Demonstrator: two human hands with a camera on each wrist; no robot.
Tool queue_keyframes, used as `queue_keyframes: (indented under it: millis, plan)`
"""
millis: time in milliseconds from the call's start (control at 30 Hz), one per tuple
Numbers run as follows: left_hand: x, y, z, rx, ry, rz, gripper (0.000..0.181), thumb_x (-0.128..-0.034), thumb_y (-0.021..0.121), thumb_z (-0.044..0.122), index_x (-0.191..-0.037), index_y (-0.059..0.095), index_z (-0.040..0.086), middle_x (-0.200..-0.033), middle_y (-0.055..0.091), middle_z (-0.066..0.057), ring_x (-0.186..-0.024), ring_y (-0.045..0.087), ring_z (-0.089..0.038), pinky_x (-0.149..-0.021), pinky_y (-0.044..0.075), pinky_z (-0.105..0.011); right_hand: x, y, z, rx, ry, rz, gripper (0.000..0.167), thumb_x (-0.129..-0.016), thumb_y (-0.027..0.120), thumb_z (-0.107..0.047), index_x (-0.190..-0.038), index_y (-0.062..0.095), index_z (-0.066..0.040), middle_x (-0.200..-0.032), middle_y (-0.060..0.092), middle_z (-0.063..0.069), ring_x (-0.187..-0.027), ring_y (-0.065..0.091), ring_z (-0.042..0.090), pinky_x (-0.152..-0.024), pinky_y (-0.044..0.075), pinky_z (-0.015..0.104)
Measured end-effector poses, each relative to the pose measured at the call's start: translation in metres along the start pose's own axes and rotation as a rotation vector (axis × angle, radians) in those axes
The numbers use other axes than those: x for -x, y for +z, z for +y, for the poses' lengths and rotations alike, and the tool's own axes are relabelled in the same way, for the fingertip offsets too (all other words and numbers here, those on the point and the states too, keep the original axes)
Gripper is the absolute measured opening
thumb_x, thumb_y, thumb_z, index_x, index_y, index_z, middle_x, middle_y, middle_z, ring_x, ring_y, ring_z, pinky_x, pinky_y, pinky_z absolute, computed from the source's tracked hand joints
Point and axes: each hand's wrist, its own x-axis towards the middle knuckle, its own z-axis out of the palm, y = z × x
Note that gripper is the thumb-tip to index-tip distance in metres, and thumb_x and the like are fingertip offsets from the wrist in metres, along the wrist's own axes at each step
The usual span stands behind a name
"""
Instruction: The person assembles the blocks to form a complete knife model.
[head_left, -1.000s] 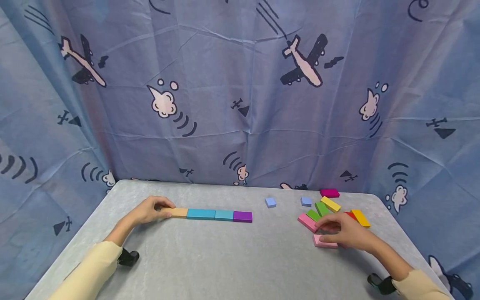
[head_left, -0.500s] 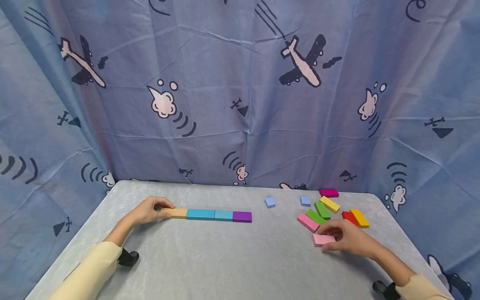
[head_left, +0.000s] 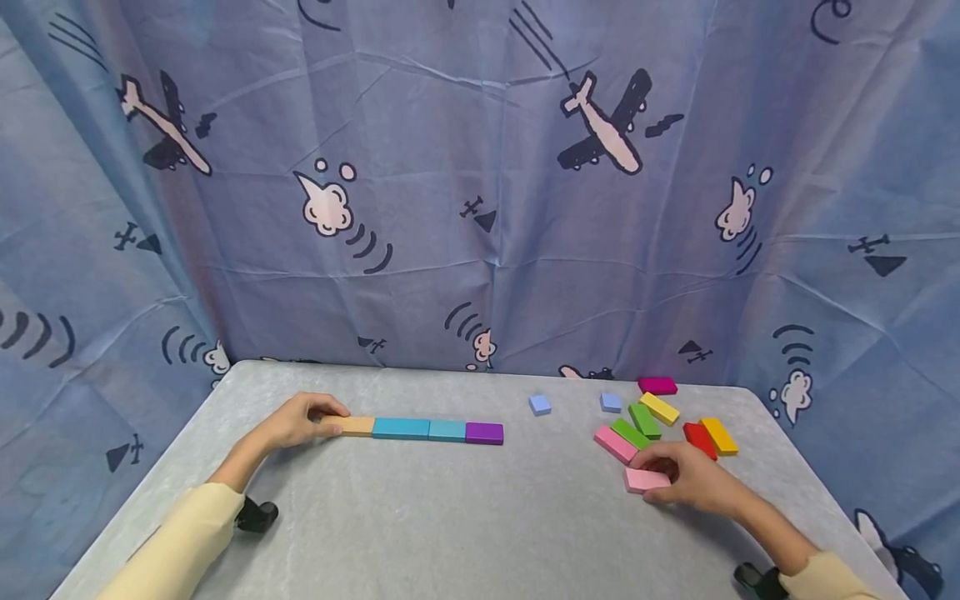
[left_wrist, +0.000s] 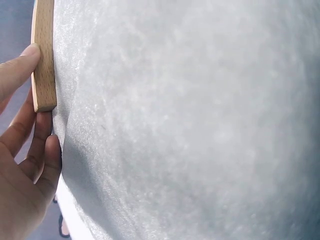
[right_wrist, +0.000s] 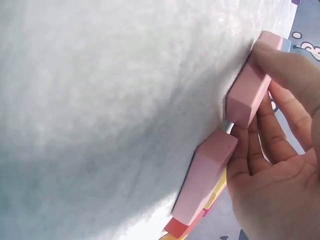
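My left hand [head_left: 300, 419] pinches the left end of a plain wooden block [head_left: 355, 426], its thumb lying against the wood in the left wrist view. That block begins a row lying on the table, followed by a long teal block [head_left: 402, 429], a shorter teal one [head_left: 447, 431] and a purple block [head_left: 484, 433]. At the right, my right hand [head_left: 693, 477] grips a light pink block [head_left: 645, 481] between thumb and fingers. Close behind it lies a second pink block [head_left: 616, 444]; the right wrist view shows both pink blocks [right_wrist: 250, 85] near each other.
Beyond the right hand lie green blocks [head_left: 630, 434], a yellow block [head_left: 661, 408], a red block [head_left: 701, 440], an orange-yellow block [head_left: 719, 437] and a magenta block [head_left: 657, 386]. Two small blue blocks [head_left: 539, 406] sit toward the back. A patterned curtain [head_left: 480, 250] hangs behind the table.
My right hand has shifted slightly and taken hold of the near pink block, which has turned slightly. More of the red block shows. My left hand and the row have stayed put.
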Motion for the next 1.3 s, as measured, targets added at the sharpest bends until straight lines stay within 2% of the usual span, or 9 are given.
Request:
queue_keyframes:
  millis: [233,467,733,1167,1300]
  plan:
    - [0.001,0.001,-0.001,-0.005,-0.005,0.001,0.019,-0.0878,0.081,0.007,-0.106,0.076,0.004,-0.102,0.072,-0.006,-0.092,0.062,-0.025,-0.081,0.050,-0.037,-0.001,0.000,-0.001,-0.002,0.014,-0.002,0.038,-0.079,0.089,-0.015,-0.113,0.073,-0.007,-0.099,0.068,-0.001,-0.088,0.060,0.021,-0.078,0.052,0.025]
    - [0.002,0.001,-0.002,0.001,-0.008,-0.001,0.019,-0.0878,0.081,0.007,-0.106,0.076,0.003,-0.102,0.072,-0.007,-0.093,0.062,-0.025,-0.081,0.050,-0.038,-0.005,0.003,-0.008,-0.009,0.034,0.029,0.040,-0.080,0.089,-0.020,-0.114,0.073,-0.008,-0.101,0.068,-0.001,-0.089,0.059,0.022,-0.078,0.051,0.026]
    - [0.003,0.001,-0.002,0.006,-0.010,-0.003,0.020,-0.0875,0.081,0.006,-0.106,0.076,0.002,-0.102,0.072,-0.008,-0.092,0.062,-0.025,-0.080,0.050,-0.036,-0.014,0.004,-0.020,-0.010,0.000,0.058,0.040,-0.082,0.087,-0.019,-0.117,0.071,-0.006,-0.105,0.068,0.000,-0.092,0.060,0.023,-0.080,0.052,0.027]
    - [0.001,0.000,-0.002,-0.007,0.000,0.001,0.019,-0.0873,0.081,0.006,-0.106,0.076,0.002,-0.101,0.072,-0.006,-0.091,0.062,-0.024,-0.079,0.050,-0.034,-0.039,0.012,-0.030,-0.049,-0.071,0.079,0.039,-0.085,0.085,-0.018,-0.120,0.071,-0.007,-0.109,0.068,0.002,-0.096,0.061,0.025,-0.084,0.052,0.029]
    - [0.000,-0.001,0.001,-0.019,0.006,0.003,0.019,-0.0873,0.081,0.005,-0.105,0.076,0.003,-0.100,0.072,-0.005,-0.091,0.062,-0.023,-0.079,0.050,-0.033,-0.046,0.014,-0.033,-0.065,-0.118,0.076,0.036,-0.087,0.084,-0.017,-0.120,0.072,-0.008,-0.109,0.068,0.001,-0.097,0.060,0.025,-0.085,0.051,0.030]
